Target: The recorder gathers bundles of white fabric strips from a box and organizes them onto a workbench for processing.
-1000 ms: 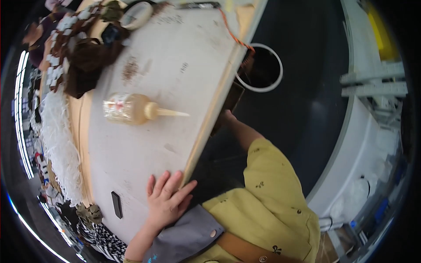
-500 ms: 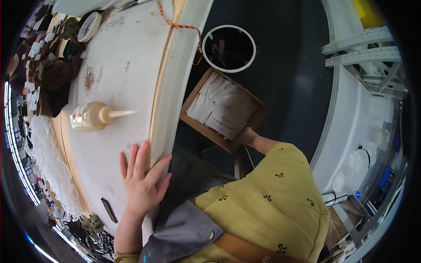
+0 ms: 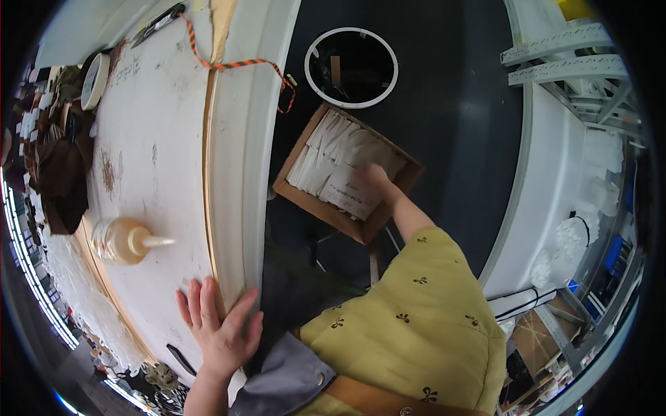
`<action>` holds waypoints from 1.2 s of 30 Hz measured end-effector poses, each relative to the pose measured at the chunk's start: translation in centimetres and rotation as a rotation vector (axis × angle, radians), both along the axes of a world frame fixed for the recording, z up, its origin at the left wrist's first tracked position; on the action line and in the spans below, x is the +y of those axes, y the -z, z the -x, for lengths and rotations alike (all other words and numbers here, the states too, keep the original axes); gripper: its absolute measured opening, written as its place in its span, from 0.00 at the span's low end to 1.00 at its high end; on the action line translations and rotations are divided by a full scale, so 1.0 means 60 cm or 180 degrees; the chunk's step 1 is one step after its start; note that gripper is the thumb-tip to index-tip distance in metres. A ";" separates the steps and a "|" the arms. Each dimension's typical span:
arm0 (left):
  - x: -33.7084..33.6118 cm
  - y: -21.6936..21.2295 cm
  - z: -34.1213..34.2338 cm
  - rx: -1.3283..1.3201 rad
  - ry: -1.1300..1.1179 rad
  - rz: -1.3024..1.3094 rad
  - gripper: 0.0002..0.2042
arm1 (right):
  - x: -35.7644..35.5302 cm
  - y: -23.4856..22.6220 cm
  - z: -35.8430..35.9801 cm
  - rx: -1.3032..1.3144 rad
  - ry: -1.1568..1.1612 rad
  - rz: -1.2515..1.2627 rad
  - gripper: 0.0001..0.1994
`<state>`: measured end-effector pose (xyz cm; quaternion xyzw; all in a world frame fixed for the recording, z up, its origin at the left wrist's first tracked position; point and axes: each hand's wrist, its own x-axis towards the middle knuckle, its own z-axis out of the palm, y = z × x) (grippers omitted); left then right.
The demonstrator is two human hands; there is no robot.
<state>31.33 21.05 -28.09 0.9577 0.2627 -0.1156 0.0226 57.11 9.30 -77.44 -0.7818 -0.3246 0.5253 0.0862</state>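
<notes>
Head view, counts: 1 cardboard box (image 3: 326,208), 1 white ring (image 3: 352,67), 1 glue bottle (image 3: 125,240), 1 orange cord (image 3: 229,66).
Box contents: rows of white paper packets (image 3: 333,156), standing on edge, filling most of it.
Box place: on the dark floor, below the surface (image 3: 159,139) edge, just beside the ring.
My right hand (image 3: 375,177): down inside the box, fingers on the packets; whether my grip closes on 1, I cannot tell.
My left hand (image 3: 222,333): spread flat, grip wide, on the surface edge, near the bottle.
</notes>
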 end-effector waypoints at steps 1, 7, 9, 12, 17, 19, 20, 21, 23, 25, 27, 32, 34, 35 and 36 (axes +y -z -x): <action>0.002 0.000 -0.003 -0.0008 0.0062 0.0000 0.20 | 0.001 0.025 -0.012 -0.0004 0.0075 0.0009 0.21; 0.008 0.004 0.001 -0.0001 0.0278 0.0053 0.21 | 0.030 0.181 -0.020 0.0083 0.3166 0.0117 0.36; 0.011 0.004 0.005 0.0030 0.0286 0.0032 0.20 | 0.082 0.182 0.003 0.0164 0.4092 -0.0294 0.44; 0.008 0.005 -0.006 0.0056 0.0342 0.0019 0.18 | 0.121 0.168 0.001 0.0010 0.4229 0.0293 0.57; 0.012 0.011 0.003 0.0137 0.0496 -0.0108 0.16 | 0.237 0.048 0.020 -0.0012 0.4253 0.0862 0.65; 0.014 0.013 -0.008 -0.0274 0.0497 -0.0071 0.18 | 0.254 0.050 0.023 -0.0055 0.4303 0.0849 0.67; 0.016 0.013 -0.005 -0.0236 0.0584 -0.0071 0.15 | 0.264 0.052 0.022 -0.0250 0.4383 0.0974 0.66; 0.016 0.013 -0.002 -0.0221 0.0582 -0.0078 0.15 | 0.273 0.059 0.023 -0.0443 0.4455 0.1099 0.66; 0.017 0.013 -0.001 -0.0205 0.0609 -0.0037 0.16 | 0.271 0.073 0.017 -0.0422 0.4426 0.1150 0.66; 0.019 0.012 0.000 -0.0157 0.0611 -0.0024 0.15 | 0.281 0.071 0.018 -0.0388 0.4370 0.1211 0.66; 0.018 0.013 0.005 -0.0162 0.0600 -0.0047 0.15 | 0.291 0.069 0.010 -0.0458 0.4451 0.1411 0.59; 0.015 0.008 0.000 -0.0160 0.0600 -0.0041 0.15 | 0.265 0.109 -0.022 -0.0341 0.4362 0.1564 0.43; 0.016 0.009 0.000 -0.0228 0.0617 -0.0008 0.15 | 0.237 0.141 -0.018 -0.0520 0.4251 0.1409 0.38; 0.017 0.009 -0.002 -0.0194 0.0589 0.0012 0.15 | 0.220 0.156 -0.017 -0.0747 0.4165 0.1193 0.34; 0.014 0.009 -0.001 -0.0110 0.0523 -0.0004 0.15 | 0.219 0.151 -0.006 -0.0913 0.4028 0.0967 0.29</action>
